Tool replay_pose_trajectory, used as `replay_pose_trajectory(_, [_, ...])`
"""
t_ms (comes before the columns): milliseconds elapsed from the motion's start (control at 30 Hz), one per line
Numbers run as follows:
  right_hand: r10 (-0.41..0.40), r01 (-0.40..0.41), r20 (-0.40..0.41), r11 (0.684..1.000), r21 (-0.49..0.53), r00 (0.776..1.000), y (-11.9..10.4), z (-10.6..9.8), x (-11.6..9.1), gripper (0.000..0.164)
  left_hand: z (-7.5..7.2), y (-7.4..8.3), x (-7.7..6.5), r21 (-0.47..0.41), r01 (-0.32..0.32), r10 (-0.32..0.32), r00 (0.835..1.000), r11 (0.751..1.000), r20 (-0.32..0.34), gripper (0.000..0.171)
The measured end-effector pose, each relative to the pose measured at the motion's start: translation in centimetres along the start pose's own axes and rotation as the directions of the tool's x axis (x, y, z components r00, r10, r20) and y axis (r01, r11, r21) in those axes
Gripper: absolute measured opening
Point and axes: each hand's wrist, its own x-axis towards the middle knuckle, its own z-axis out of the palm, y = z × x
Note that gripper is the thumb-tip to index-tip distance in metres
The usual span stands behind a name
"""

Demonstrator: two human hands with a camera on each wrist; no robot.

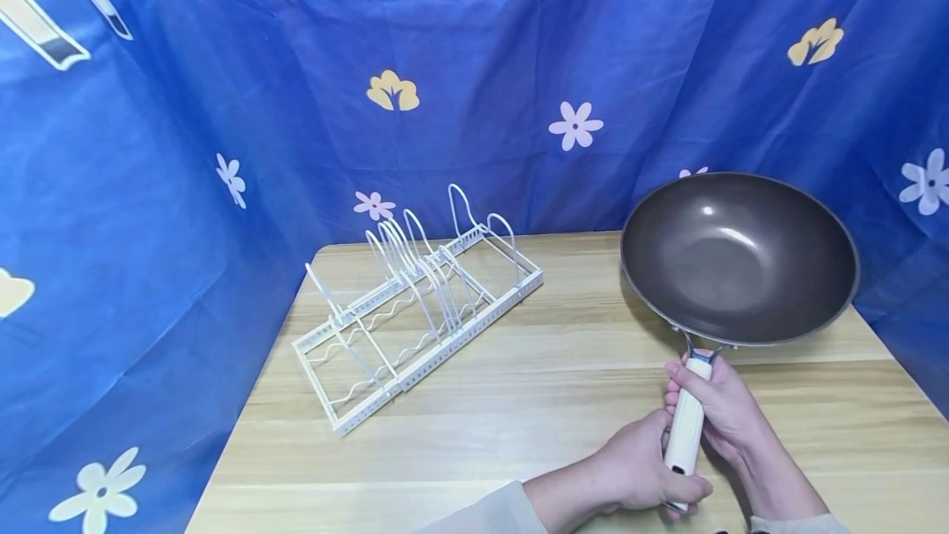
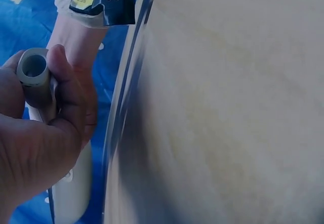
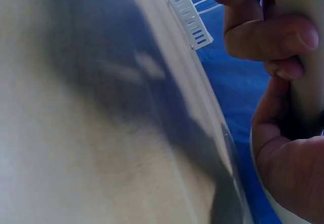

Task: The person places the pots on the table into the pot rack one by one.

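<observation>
A dark wok (image 1: 741,262) with a cream handle (image 1: 686,427) is held over the right part of the table, its inner face tilted toward me. My right hand (image 1: 730,406) grips the handle near the metal bracket, thumb along its top. At the handle's lower end my left hand (image 1: 645,464) holds it with thumb and fingers. In the left wrist view, the round hole at the handle end (image 2: 35,66) shows between the left hand's fingers. The right wrist view shows fingers curled about the pale handle (image 3: 306,92).
A white wire rack (image 1: 415,386) with several upright loops stands on the left half of the wooden table (image 1: 519,435). A blue patterned curtain (image 1: 474,39) hangs behind the table and along its sides.
</observation>
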Motion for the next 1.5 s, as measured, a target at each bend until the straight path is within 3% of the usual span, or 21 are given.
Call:
replay_pose_trajectory(333, [-0.039, 0.038, -0.038, 0.999, -0.028, 0.999, -1.2, 1.0, -0.4, 0.024, -0.6, 0.2, -0.6, 0.007, -0.067, 0.067, 0.998, 0.998, 0.023, 0.045])
replay_pose_trajectory(567, [-0.083, 0.080, -0.034, 0.994, -0.078, 0.996, -2.0, 1.9, -0.9, 0.026, -1.1, 0.3, -0.9, 0.116, -0.136, 0.132, 0.990, 0.984, 0.042, 0.047])
replay_pose_trajectory(900, [-0.102, 0.093, -0.052, 0.984, -0.155, 0.993, -3.1, 3.0, -0.8, 0.028, -1.5, 0.8, -1.7, 0.183, -0.143, 0.145, 0.989, 0.973, 0.001, 0.046])
replay_pose_trajectory(1500, [-0.118, 0.103, -0.041, 0.957, -0.270, 0.992, -4.2, 4.9, -0.8, 0.039, -2.5, 0.7, -3.0, 0.095, -0.203, 0.203, 0.979, 0.975, 0.000, 0.048])
